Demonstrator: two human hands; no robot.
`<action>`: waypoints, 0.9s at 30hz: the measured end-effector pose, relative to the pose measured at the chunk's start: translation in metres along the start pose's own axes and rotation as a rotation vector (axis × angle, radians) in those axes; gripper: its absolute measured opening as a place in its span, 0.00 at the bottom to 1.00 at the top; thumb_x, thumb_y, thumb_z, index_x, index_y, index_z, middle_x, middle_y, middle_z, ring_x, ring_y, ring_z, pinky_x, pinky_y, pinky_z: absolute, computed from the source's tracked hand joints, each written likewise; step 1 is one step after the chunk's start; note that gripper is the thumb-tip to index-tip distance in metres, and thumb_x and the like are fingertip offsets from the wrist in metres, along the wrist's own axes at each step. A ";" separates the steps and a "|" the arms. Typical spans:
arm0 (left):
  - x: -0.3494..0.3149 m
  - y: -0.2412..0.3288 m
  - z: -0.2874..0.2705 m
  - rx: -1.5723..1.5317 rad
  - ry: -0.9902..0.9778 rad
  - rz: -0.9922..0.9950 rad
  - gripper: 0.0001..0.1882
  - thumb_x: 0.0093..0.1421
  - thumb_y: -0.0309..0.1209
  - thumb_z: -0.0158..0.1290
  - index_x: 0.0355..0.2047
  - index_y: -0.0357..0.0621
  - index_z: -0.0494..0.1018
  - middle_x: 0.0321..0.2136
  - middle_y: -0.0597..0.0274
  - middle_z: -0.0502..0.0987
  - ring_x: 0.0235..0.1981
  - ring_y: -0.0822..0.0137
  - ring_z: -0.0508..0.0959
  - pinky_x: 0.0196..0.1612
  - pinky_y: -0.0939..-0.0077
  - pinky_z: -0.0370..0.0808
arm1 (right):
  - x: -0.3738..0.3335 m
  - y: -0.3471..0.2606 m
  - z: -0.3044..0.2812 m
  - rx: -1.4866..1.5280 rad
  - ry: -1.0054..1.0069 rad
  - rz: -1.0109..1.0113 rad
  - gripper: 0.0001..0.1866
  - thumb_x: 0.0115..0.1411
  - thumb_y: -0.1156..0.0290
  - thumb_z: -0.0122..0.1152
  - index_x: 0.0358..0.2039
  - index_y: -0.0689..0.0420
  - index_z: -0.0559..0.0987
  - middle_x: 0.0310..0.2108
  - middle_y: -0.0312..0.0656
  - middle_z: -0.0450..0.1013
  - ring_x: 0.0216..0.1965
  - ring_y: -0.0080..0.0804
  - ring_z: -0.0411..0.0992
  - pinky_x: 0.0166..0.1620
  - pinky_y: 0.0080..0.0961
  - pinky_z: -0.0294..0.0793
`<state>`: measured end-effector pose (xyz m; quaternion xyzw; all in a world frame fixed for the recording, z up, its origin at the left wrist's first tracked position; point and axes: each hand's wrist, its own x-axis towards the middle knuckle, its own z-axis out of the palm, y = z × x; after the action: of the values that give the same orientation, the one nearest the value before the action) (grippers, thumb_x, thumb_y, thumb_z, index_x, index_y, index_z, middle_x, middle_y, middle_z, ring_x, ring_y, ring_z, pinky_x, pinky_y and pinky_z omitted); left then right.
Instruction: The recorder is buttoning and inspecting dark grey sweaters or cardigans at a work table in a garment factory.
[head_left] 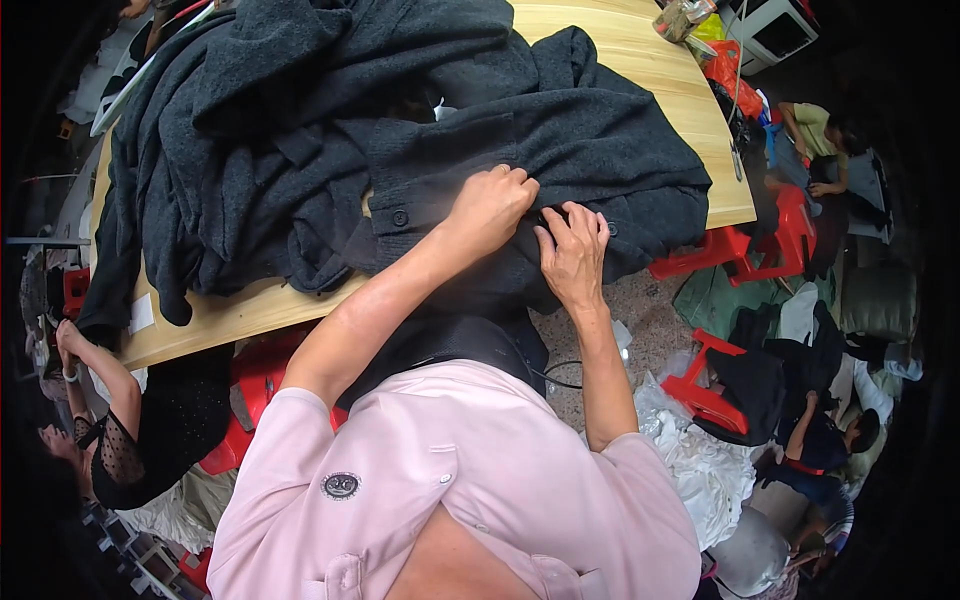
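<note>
A dark grey knitted cardigan (620, 150) is spread over the near edge of the table, its ribbed button band toward me. One dark button (400, 217) shows left of my hands, another button (613, 229) beside my right fingers. My left hand (490, 207) is closed, fingertips pinching the cloth near the band. Close by on its right, my right hand (574, 250) bends its fingers and thumb around a fold of the same cardigan. What lies under the fingertips is hidden.
More dark knitwear (240, 150) is heaped across the left of the wooden table (690, 100). Red stools (705, 385) and white plastic bags (700, 460) stand on the floor at right. One person (110, 430) sits at left, others (825, 140) at right.
</note>
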<state>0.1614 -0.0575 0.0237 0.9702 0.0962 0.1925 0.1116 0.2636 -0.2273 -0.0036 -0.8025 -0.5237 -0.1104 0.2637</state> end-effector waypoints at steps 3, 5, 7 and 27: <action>0.006 0.000 0.007 -0.028 0.052 0.007 0.07 0.56 0.26 0.64 0.35 0.42 0.80 0.35 0.55 0.82 0.43 0.52 0.85 0.43 0.57 0.85 | 0.004 0.010 0.000 0.000 -0.004 -0.054 0.13 0.64 0.71 0.71 0.48 0.60 0.88 0.49 0.46 0.79 0.54 0.47 0.77 0.65 0.51 0.68; 0.006 -0.001 0.010 -0.031 0.076 0.000 0.06 0.56 0.26 0.63 0.34 0.42 0.80 0.35 0.55 0.82 0.43 0.52 0.85 0.43 0.57 0.85 | 0.007 0.012 0.003 0.012 0.004 -0.099 0.12 0.64 0.73 0.71 0.48 0.60 0.88 0.47 0.45 0.79 0.53 0.47 0.77 0.63 0.49 0.70; 0.007 -0.004 0.011 -0.007 0.100 0.015 0.07 0.55 0.27 0.63 0.35 0.44 0.81 0.36 0.57 0.82 0.42 0.55 0.85 0.41 0.61 0.85 | 0.014 0.013 0.010 0.109 0.039 -0.107 0.10 0.64 0.76 0.69 0.46 0.60 0.87 0.43 0.44 0.80 0.49 0.46 0.78 0.58 0.44 0.74; 0.006 0.011 0.040 -0.345 0.089 -0.139 0.04 0.58 0.27 0.63 0.32 0.40 0.84 0.39 0.52 0.81 0.44 0.47 0.84 0.46 0.53 0.82 | 0.007 0.033 0.007 0.162 0.097 -0.222 0.06 0.67 0.81 0.66 0.44 0.65 0.83 0.41 0.51 0.83 0.43 0.54 0.82 0.49 0.44 0.80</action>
<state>0.1840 -0.0736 -0.0072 0.9181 0.1333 0.2408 0.2850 0.2955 -0.2287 -0.0163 -0.7094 -0.6030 -0.1351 0.3389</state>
